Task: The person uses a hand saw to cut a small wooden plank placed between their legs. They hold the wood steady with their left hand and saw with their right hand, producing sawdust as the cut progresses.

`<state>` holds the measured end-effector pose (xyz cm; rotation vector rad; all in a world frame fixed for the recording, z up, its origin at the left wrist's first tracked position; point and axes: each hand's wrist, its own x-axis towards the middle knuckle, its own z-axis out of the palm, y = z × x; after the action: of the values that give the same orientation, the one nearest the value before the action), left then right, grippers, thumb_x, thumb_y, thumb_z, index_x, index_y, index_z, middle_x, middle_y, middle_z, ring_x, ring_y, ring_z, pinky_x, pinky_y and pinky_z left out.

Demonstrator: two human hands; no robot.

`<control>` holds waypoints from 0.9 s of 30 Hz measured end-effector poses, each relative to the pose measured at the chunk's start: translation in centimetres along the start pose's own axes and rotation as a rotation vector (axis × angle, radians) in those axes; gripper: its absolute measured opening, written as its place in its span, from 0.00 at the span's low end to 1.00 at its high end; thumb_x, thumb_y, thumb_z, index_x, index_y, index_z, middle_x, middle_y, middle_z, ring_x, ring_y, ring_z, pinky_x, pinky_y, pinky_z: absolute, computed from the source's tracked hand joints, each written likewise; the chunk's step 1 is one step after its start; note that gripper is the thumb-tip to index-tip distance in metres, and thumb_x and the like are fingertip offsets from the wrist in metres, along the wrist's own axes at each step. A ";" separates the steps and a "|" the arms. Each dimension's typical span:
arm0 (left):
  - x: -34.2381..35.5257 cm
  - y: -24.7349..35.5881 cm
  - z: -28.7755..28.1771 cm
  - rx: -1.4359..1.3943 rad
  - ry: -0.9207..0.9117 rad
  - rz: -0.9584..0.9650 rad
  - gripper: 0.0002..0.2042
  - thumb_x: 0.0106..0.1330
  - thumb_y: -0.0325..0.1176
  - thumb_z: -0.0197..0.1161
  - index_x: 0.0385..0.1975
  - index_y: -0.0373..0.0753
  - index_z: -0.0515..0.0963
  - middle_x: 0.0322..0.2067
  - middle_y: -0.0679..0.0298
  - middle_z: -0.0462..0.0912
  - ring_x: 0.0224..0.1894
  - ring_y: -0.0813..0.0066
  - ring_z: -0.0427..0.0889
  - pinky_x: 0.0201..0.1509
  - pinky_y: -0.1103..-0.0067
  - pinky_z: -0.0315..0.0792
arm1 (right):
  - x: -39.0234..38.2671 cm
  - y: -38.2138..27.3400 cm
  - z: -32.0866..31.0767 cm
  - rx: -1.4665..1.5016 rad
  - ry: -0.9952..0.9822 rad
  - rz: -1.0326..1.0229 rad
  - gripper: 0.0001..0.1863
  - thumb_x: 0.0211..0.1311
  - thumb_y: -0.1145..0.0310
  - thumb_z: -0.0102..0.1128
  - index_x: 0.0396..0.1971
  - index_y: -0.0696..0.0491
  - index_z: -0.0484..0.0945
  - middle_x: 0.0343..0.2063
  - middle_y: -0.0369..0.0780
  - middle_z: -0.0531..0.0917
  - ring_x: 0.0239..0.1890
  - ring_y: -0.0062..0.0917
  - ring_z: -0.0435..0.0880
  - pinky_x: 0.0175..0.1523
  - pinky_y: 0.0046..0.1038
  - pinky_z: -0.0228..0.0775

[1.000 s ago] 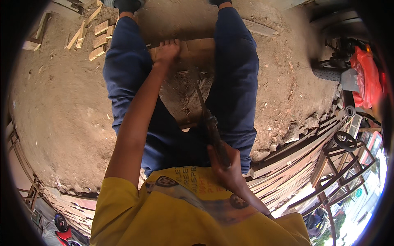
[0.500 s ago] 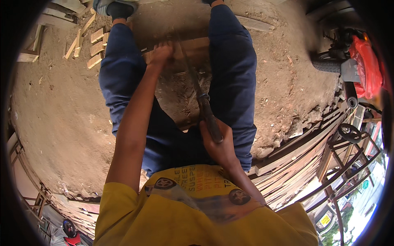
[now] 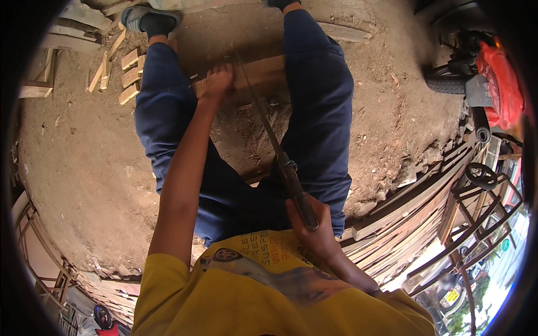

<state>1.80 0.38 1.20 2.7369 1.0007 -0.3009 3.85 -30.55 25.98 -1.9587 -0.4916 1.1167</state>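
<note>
A wooden board (image 3: 266,71) lies crosswise between my lower legs, low over the dirt. My left hand (image 3: 217,84) presses on its left part with the fingers curled over it. In my right hand (image 3: 318,214), close to my lap, is the handle of a saw (image 3: 292,182). Its long narrow blade slants up and left from the handle, seen almost edge-on. The blade crosses the board just right of my left hand. How deep its teeth sit in the wood cannot be made out.
Short cut wood pieces (image 3: 130,77) lie on the dirt floor at the far left. A plank (image 3: 344,32) rests beyond my right leg. Stacked long boards (image 3: 403,207) fill the right side, below a motorbike tyre (image 3: 445,85) and a red plastic bag (image 3: 499,84).
My right hand has drawn the saw back toward my body and slightly right, so the handle sits lower. The left hand stays on the board.
</note>
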 end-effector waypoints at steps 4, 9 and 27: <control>0.1 0.6 -0.6 -0.042 -0.082 -0.015 0.28 0.50 0.31 0.65 0.51 0.30 0.64 0.50 0.46 0.73 0.58 0.52 0.71 0.62 0.63 0.63 | 4.2 1.2 1.7 0.014 0.004 -0.192 0.07 0.64 0.72 0.55 0.34 0.62 0.77 0.15 0.33 0.71 0.20 0.10 0.66 0.23 0.22 0.59; -0.2 -0.5 0.1 -0.054 -0.051 -0.046 0.28 0.50 0.31 0.66 0.51 0.31 0.64 0.49 0.46 0.74 0.57 0.52 0.71 0.61 0.63 0.64 | 4.6 0.4 1.9 -0.029 -0.019 -0.085 0.07 0.64 0.73 0.55 0.33 0.62 0.77 0.16 0.34 0.73 0.21 0.11 0.67 0.25 0.22 0.61; -0.6 0.8 -1.2 0.023 -0.094 0.062 0.31 0.50 0.40 0.69 0.51 0.33 0.64 0.49 0.49 0.74 0.55 0.53 0.72 0.59 0.63 0.66 | 6.3 1.1 1.1 0.005 0.018 -0.075 0.09 0.64 0.70 0.56 0.30 0.61 0.76 0.16 0.31 0.72 0.21 0.09 0.67 0.25 0.20 0.60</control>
<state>1.99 -0.28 2.62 2.7395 0.8915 -0.4291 6.21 -26.59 21.48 -1.9286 -0.5478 1.0518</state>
